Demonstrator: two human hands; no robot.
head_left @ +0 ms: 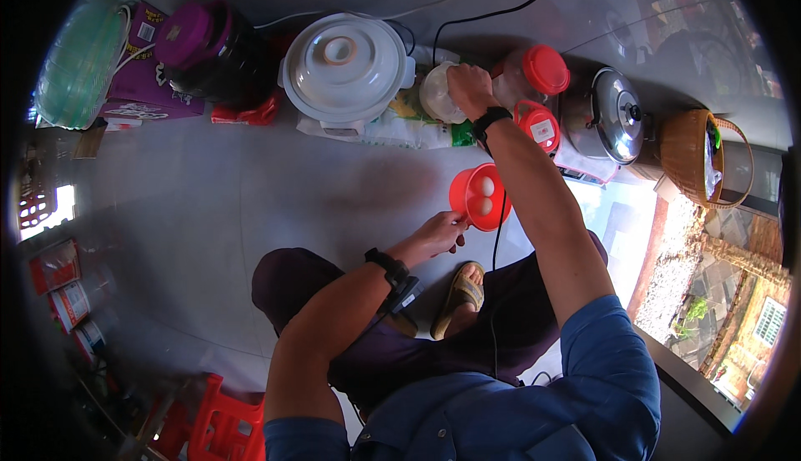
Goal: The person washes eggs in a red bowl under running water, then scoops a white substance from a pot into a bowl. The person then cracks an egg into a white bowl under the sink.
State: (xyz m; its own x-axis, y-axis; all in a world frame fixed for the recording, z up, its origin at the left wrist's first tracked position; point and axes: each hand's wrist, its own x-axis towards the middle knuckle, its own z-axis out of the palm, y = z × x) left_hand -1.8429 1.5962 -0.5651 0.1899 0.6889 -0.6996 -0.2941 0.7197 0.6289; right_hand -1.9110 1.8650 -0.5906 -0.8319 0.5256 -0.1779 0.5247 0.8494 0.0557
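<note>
My left hand (pixel 438 234) grips the handle of a red plastic dipper (pixel 460 189), held above the floor in front of my knees. Two pale eggs (pixel 483 195) lie inside it. My right hand (pixel 470 87) reaches forward to a translucent domed cover (pixel 438 97) among the things along the wall. Its fingers curl down over the cover's right side, and their tips are hidden. Just left of the cover stands a white lidded pot (pixel 343 73). A clear jar with a red lid (pixel 545 70) is on its right.
Along the wall stand a black container with purple lid (pixel 213 54), a steel pot (pixel 610 117) and a wicker basket (pixel 688 157). A black cord (pixel 494 7) runs down from the socket. A red plastic stool (pixel 228 420) is behind at left. Another red-lidded container (pixel 539 128) sits under my right forearm.
</note>
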